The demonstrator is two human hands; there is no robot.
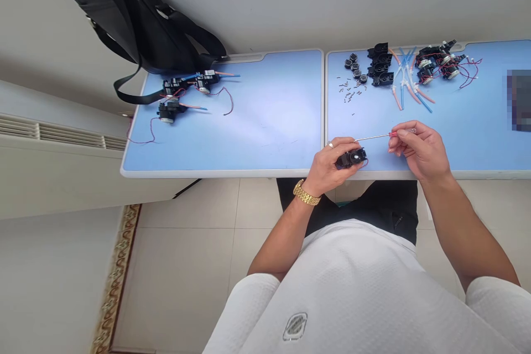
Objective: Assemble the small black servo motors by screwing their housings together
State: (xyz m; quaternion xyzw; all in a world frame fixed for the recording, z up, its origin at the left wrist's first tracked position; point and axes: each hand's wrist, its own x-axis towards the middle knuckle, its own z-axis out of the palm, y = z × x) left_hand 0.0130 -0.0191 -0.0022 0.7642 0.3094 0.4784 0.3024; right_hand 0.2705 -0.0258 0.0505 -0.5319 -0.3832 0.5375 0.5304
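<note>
My left hand (331, 167) grips a small black servo motor (352, 158) with a thin red wire looping under it, just above the table's front edge. My right hand (418, 150) pinches a precision screwdriver (375, 136) by its red-and-clear handle. Its thin steel shaft points left, and its tip ends above my left hand's fingers, apart from the servo. Both hands are over the blue tabletop (456, 133), with the servo's underside hidden by my left palm.
Small screws (347, 94), round black parts (354, 66), black housings (380, 64), blue-and-orange wires (409, 80) and wired servos (440, 61) lie ahead. More servos (182, 94) and a black backpack (136, 16) sit on the left panel (269, 121). A wall radiator (50, 133) stands further left.
</note>
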